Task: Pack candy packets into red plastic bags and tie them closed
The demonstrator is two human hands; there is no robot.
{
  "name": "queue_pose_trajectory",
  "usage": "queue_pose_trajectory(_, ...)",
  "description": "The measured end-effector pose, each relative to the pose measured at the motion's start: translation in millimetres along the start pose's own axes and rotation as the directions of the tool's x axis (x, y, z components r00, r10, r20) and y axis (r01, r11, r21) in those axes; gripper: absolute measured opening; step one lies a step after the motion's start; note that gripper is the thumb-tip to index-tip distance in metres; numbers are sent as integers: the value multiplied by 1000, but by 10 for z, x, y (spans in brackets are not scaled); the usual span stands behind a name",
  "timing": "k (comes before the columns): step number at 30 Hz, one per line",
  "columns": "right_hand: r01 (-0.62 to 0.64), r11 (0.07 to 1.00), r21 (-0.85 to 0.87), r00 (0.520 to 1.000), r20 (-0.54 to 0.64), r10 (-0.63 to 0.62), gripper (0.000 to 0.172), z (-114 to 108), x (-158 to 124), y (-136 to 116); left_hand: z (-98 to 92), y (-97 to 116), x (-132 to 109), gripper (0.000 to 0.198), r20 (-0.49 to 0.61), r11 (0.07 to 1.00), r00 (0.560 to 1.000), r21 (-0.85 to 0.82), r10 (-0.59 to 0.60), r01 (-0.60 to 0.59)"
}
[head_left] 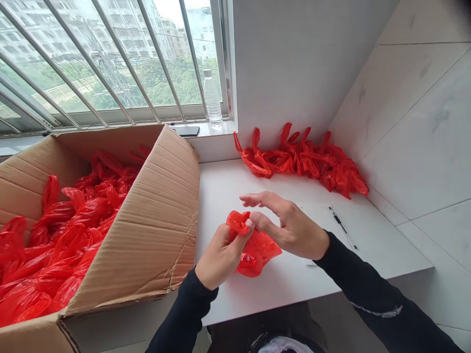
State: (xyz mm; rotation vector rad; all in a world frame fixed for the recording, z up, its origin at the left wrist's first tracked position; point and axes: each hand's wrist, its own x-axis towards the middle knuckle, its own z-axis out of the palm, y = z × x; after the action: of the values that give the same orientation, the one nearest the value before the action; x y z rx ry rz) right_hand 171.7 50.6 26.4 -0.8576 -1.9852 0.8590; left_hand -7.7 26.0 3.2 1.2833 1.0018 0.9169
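Note:
A red plastic bag (257, 252) hangs just over the white table, its lower part bulging around something with a small printed figure that shows through. My left hand (226, 250) pinches the gathered neck of this bag between thumb and fingers. Close against the neck, on its right, is my right hand (283, 220), with fingers stretched out and thumb apart; the thumb tip is at the bag's rim. Whether that thumb presses on the plastic I cannot tell.
On the left stands a big cardboard box (147, 225) filled with red bags (84, 211). More knotted red bags (305, 159) lie along the back wall. A pen (343, 228) rests on the table (265, 299) at right. A water bottle (212, 100) and a phone (187, 131) are on the windowsill.

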Motion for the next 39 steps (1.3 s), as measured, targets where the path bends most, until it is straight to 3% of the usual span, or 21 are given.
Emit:
queue_pose_trajectory(3,-128,983,131,990,77,119,19,28,19,95,-38,-69,-15,35,-4,989,996,-118,-85,84)
queue_pose_trajectory(7,-226,946,233,974,31,225,13,66,-38,112,-84,-192,-11,36,4,944,982,-274,-189,183)
queue_pose_trajectory(12,-209,939,273,976,122,182,16,88,-196,64,-156,-233,-4,26,-4,922,993,-372,-120,110)
queue_pose_trajectory(16,-110,982,152,993,46,104,26,150,-201,181,-141,-142,-50,21,70,963,996,-261,-55,71)
queue_pose_trajectory(18,-89,984,153,995,69,79,33,199,-171,287,-117,-110,-84,25,91,970,995,-234,-42,62)
queue_pose_trajectory(20,-169,964,204,980,141,142,35,249,-145,390,-98,-122,-117,24,87,988,996,-154,-21,34)
queue_pose_trajectory(23,-294,913,284,952,170,254,37,313,-128,506,-84,-222,-146,16,-56,985,995,153,85,-75)
queue_pose_trajectory(26,-353,853,384,921,303,245,34,356,-123,587,-73,-367,-145,22,-147,839,921,481,362,-254)
queue_pose_trajectory(29,-390,796,464,888,417,192,35,379,-122,658,-56,-497,-145,25,-86,722,834,554,545,-415)
queue_pose_trajectory(32,-404,770,493,881,437,182,37,382,-140,719,-39,-591,-174,26,-57,672,789,564,611,-480)
queue_pose_trajectory(36,-457,751,477,838,514,184,37,365,-173,760,-36,-667,-229,25,-79,611,741,626,667,-484)
queue_pose_trajectory(39,-432,796,424,844,501,191,29,338,-177,733,-54,-711,-257,26,-78,594,735,649,674,-476)
